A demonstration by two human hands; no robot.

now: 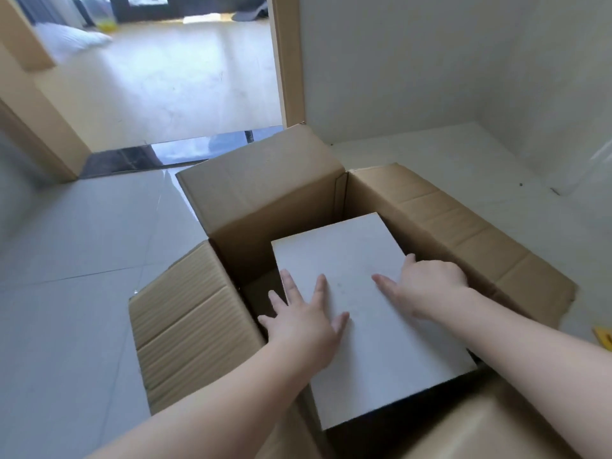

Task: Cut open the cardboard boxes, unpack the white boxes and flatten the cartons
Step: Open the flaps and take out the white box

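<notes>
- Both hands lie on the white box [361, 313]: the left hand [304, 323] flat with fingers spread near its left edge, the right hand [427, 286] with fingers curled over its right edge, grasping it.
- That white box sits inside the open cardboard box [265, 193], flaps folded outward, on the grey tiled floor [76, 253].
- At the floor's right edge lies a small yellow object [603, 337].

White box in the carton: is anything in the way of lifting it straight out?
Nothing visible blocks it. The carton has all its flaps folded outward, and above the white box only the left hand and right hand rest, on its top face.
</notes>
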